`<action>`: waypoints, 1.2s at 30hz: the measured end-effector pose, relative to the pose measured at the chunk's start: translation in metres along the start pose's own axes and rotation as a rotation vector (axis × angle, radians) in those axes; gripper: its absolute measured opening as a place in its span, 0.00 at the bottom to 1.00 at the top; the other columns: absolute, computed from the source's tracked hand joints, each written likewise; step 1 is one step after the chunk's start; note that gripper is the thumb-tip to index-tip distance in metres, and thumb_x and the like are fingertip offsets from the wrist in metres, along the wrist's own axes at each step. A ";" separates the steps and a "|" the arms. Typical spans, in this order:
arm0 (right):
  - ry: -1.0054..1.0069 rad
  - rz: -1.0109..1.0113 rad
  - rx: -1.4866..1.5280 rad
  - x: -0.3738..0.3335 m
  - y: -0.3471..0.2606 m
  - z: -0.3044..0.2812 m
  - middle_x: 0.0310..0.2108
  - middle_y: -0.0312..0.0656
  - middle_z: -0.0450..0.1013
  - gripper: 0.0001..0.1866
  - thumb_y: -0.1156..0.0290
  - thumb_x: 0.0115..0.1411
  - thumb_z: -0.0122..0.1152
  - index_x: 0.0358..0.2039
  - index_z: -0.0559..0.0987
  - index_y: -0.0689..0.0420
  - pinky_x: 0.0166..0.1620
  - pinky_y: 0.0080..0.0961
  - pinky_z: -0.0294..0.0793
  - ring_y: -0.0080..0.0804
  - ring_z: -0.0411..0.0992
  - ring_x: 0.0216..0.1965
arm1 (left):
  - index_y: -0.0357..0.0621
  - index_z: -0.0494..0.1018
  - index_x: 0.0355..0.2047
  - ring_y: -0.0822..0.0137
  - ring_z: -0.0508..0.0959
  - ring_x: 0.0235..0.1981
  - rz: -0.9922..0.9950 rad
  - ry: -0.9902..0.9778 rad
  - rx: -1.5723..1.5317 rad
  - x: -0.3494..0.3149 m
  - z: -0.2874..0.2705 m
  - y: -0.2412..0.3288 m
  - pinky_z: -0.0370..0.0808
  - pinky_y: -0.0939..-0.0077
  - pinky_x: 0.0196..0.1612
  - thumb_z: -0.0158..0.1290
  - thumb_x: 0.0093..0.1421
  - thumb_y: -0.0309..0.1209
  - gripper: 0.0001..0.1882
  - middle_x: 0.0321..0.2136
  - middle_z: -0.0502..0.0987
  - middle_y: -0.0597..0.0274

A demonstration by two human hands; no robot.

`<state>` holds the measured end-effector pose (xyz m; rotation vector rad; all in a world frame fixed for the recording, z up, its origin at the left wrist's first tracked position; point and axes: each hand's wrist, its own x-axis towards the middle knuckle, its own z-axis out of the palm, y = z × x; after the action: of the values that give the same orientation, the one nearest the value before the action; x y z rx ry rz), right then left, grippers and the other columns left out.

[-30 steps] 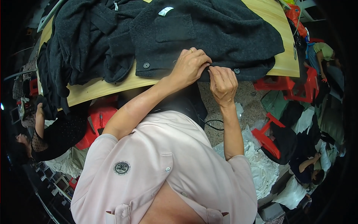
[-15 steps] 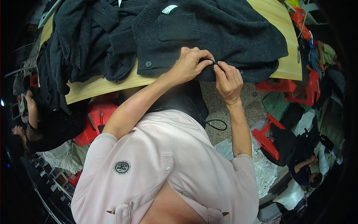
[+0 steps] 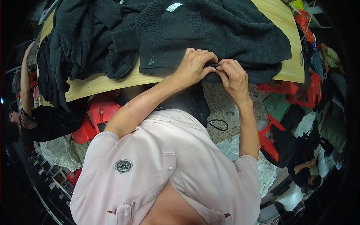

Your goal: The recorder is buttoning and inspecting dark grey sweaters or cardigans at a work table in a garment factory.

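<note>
Here, left hand point(image 3: 195, 65) and right hand point(image 3: 233, 75) pinch closed on the near hem of a dark knit cardigan point(image 3: 210, 30) (soft, limp, likely light), best gripped at this edge, its bulk beyond the fingertips.

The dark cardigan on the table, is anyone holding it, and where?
Yes. Both hands, left hand and right hand, pinch the dark cardigan at its front lower edge, right of a button, at the table edge.
</note>
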<state>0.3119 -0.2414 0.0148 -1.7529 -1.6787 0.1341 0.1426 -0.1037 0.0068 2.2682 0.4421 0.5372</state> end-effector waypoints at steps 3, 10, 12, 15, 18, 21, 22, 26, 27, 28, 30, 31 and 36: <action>-0.086 0.017 0.049 0.012 0.000 -0.008 0.36 0.44 0.78 0.11 0.81 0.55 0.75 0.35 0.80 0.60 0.42 0.42 0.81 0.46 0.80 0.40 | 0.43 0.85 0.45 0.58 0.85 0.45 -0.052 -0.014 0.040 0.001 0.001 0.002 0.69 0.62 0.53 0.71 0.60 0.30 0.13 0.40 0.88 0.60; -0.147 0.056 0.049 0.010 0.004 -0.008 0.34 0.45 0.78 0.11 0.82 0.53 0.75 0.33 0.79 0.61 0.41 0.42 0.80 0.47 0.80 0.37 | 0.42 0.87 0.38 0.59 0.85 0.38 -0.021 0.089 0.008 -0.002 0.007 -0.004 0.70 0.62 0.51 0.72 0.57 0.29 0.09 0.33 0.88 0.60; -0.107 0.068 0.058 0.007 0.004 -0.003 0.33 0.45 0.78 0.11 0.82 0.53 0.75 0.32 0.79 0.61 0.40 0.42 0.80 0.47 0.80 0.37 | 0.42 0.87 0.37 0.59 0.85 0.37 -0.025 0.108 0.001 -0.002 0.010 -0.006 0.70 0.62 0.51 0.73 0.56 0.29 0.09 0.31 0.87 0.60; -0.011 0.092 0.062 0.002 0.002 0.003 0.32 0.45 0.78 0.10 0.84 0.53 0.73 0.31 0.79 0.61 0.40 0.41 0.80 0.47 0.81 0.36 | 0.42 0.87 0.36 0.58 0.84 0.34 -0.002 0.141 0.013 -0.004 0.014 -0.007 0.70 0.62 0.50 0.72 0.55 0.26 0.09 0.30 0.87 0.59; 0.065 0.134 0.041 -0.003 -0.001 0.010 0.31 0.44 0.79 0.07 0.85 0.55 0.68 0.32 0.80 0.60 0.38 0.39 0.80 0.46 0.81 0.36 | 0.42 0.86 0.35 0.57 0.83 0.33 0.025 0.192 0.013 -0.002 0.020 -0.005 0.71 0.62 0.50 0.69 0.54 0.23 0.07 0.28 0.86 0.58; 0.138 0.136 0.034 -0.004 -0.009 0.018 0.31 0.44 0.79 0.07 0.85 0.55 0.68 0.33 0.81 0.60 0.37 0.38 0.79 0.45 0.80 0.34 | 0.41 0.82 0.32 0.54 0.82 0.31 0.010 0.265 0.058 -0.001 0.023 -0.002 0.72 0.61 0.48 0.66 0.52 0.21 0.07 0.28 0.84 0.57; 0.162 0.157 0.052 -0.006 -0.009 0.022 0.31 0.44 0.79 0.07 0.85 0.55 0.68 0.33 0.81 0.60 0.37 0.38 0.79 0.44 0.80 0.33 | 0.42 0.82 0.33 0.54 0.82 0.32 0.055 0.279 0.077 -0.002 0.024 0.000 0.74 0.60 0.47 0.66 0.51 0.21 0.08 0.28 0.84 0.57; 0.231 0.294 0.126 -0.009 -0.020 0.028 0.32 0.43 0.81 0.10 0.85 0.56 0.69 0.38 0.82 0.60 0.35 0.36 0.78 0.39 0.77 0.29 | 0.43 0.78 0.32 0.52 0.83 0.34 0.158 0.300 0.097 -0.002 0.026 -0.003 0.77 0.57 0.46 0.67 0.51 0.24 0.10 0.31 0.82 0.57; 0.238 0.300 0.129 -0.012 -0.019 0.031 0.33 0.42 0.81 0.13 0.85 0.55 0.69 0.41 0.82 0.61 0.35 0.36 0.78 0.38 0.77 0.29 | 0.43 0.78 0.33 0.52 0.83 0.34 0.134 0.298 0.097 -0.003 0.028 -0.003 0.77 0.58 0.46 0.66 0.51 0.24 0.10 0.31 0.82 0.57; 0.250 0.286 0.124 -0.012 -0.020 0.034 0.33 0.42 0.81 0.13 0.85 0.55 0.69 0.41 0.83 0.61 0.35 0.36 0.79 0.38 0.77 0.29 | 0.43 0.78 0.33 0.52 0.83 0.34 0.140 0.300 0.093 -0.003 0.026 -0.001 0.77 0.58 0.46 0.66 0.51 0.24 0.10 0.31 0.82 0.57; 0.260 0.264 0.116 -0.014 -0.021 0.035 0.33 0.42 0.81 0.14 0.85 0.54 0.68 0.42 0.83 0.60 0.36 0.35 0.79 0.38 0.77 0.29 | 0.41 0.80 0.33 0.53 0.84 0.30 0.069 0.281 0.118 -0.002 0.024 0.001 0.79 0.60 0.45 0.65 0.49 0.21 0.10 0.29 0.83 0.58; 0.263 0.261 0.114 -0.015 -0.020 0.035 0.33 0.42 0.81 0.14 0.85 0.54 0.68 0.42 0.83 0.60 0.36 0.35 0.79 0.38 0.77 0.29 | 0.41 0.80 0.33 0.53 0.84 0.30 0.072 0.283 0.119 -0.001 0.023 0.000 0.79 0.60 0.45 0.65 0.49 0.21 0.10 0.29 0.83 0.58; 0.294 0.117 0.042 -0.016 -0.006 0.037 0.36 0.45 0.82 0.17 0.87 0.55 0.64 0.45 0.85 0.61 0.39 0.37 0.80 0.44 0.78 0.34 | 0.40 0.80 0.33 0.56 0.86 0.42 0.250 0.182 0.197 -0.002 0.013 -0.001 0.82 0.62 0.48 0.66 0.50 0.21 0.09 0.40 0.85 0.56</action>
<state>0.2853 -0.2412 -0.0164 -1.7451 -1.3547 -0.0347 0.1477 -0.1115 -0.0026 2.4913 0.3126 0.8660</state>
